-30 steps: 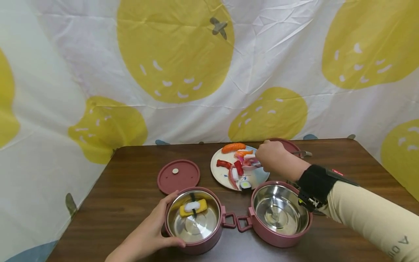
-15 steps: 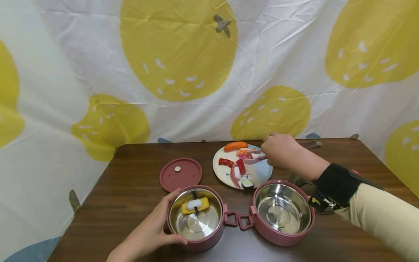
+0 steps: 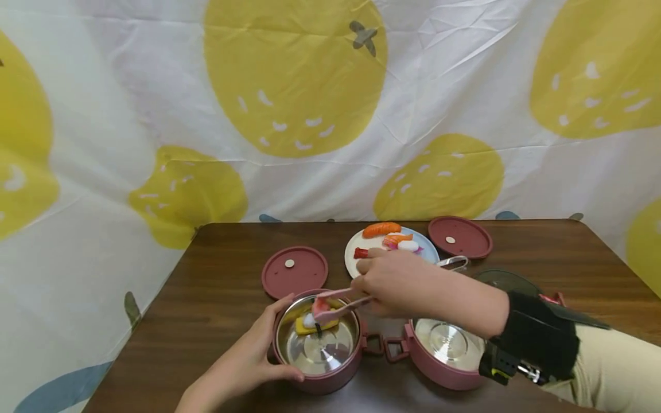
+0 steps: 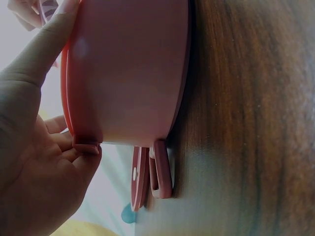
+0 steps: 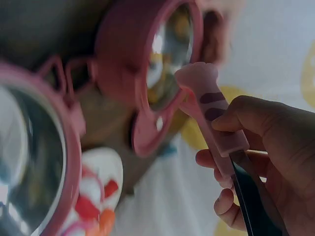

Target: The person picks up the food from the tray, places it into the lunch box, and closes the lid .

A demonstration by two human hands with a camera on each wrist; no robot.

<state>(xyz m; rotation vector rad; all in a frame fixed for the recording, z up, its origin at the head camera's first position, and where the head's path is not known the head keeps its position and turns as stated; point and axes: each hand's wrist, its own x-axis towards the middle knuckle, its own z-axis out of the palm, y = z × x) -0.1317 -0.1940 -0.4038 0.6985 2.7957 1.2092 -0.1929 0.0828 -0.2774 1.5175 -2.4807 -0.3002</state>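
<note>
My left hand [image 3: 248,350] holds the left pink pot [image 3: 333,383] from the side, thumb and fingers spread round its rim. Inside that steel-lined pot lies a yellow toy egg sushi [image 3: 303,329] with a white part and a dark band. Pink tongs [image 5: 216,110] are gripped in my right hand [image 3: 397,281]. Their tips are over the left pot, with a small pinkish-red toy food piece [image 3: 319,306] between them, overlapping the egg sushi in the head view. In the left wrist view the pot's outer wall [image 4: 128,73] fills the middle.
The right pot [image 3: 444,370] stands beside the left one, handles facing, partly under my right forearm. Behind, a round plate [image 3: 352,268] bears several toy sushi pieces. Two dark pink lids [image 3: 296,281] and a glass lid [image 3: 508,280] lie on the wooden table [image 3: 222,287].
My right hand has swung from the plate toward me and left, carrying the pinkish-red piece in the tongs over the left pot. My left hand keeps its hold on the pot.
</note>
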